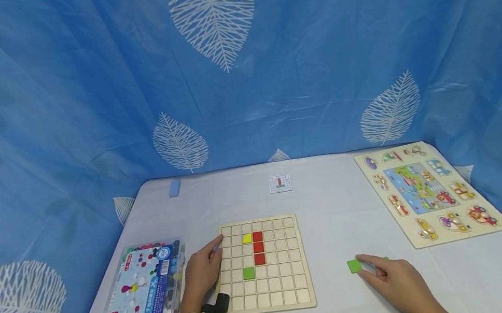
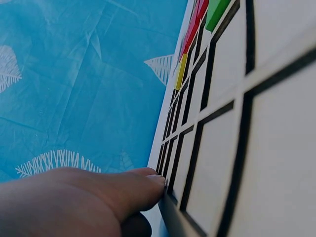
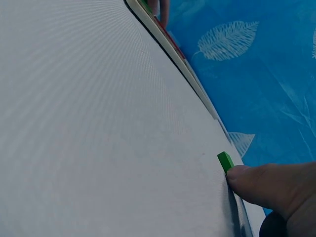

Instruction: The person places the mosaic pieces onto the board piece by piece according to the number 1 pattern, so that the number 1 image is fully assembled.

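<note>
A wooden grid board (image 1: 289, 298) lies on the white table. On it are a yellow piece with a cut corner (image 1: 247, 239), a column of red square tiles (image 1: 258, 248) and a green square tile (image 1: 248, 273). My left hand (image 1: 203, 266) rests along the board's left edge, its thumb (image 2: 143, 185) right at the rim. To the right of the board, my right hand (image 1: 400, 284) pinches another green square tile (image 1: 354, 266) between thumb and forefinger, close over the table. Behind that hand a further green piece (image 1: 385, 258) peeks out, mostly hidden.
A small pattern card (image 1: 280, 183) lies beyond the board, with a blue block (image 1: 174, 189) at the far left. Left of my left hand stands a clear plastic box (image 1: 142, 290) of coloured balls. At the far right lies a wooden picture puzzle (image 1: 431, 192).
</note>
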Demonstrator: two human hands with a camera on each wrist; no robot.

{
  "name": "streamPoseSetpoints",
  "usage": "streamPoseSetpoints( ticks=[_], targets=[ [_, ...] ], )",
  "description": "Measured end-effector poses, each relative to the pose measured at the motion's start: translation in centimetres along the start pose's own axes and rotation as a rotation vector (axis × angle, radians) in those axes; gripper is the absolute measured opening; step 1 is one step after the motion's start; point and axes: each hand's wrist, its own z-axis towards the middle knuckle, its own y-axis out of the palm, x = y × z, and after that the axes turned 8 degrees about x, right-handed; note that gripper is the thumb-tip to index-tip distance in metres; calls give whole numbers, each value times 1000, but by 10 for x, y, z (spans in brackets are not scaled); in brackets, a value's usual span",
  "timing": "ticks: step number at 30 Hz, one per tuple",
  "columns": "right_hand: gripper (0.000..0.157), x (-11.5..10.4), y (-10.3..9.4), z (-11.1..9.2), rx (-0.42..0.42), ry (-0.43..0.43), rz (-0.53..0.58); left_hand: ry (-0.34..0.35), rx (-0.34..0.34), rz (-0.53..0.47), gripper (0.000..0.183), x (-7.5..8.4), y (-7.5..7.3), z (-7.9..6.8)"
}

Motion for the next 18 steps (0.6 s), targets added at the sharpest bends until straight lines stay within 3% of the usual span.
streamPoseSetpoints(
  ticks=[18],
  targets=[
    [28,-2,0,-2,3,6,-1,7,6,-7,37,1,0,-1]
  ],
)
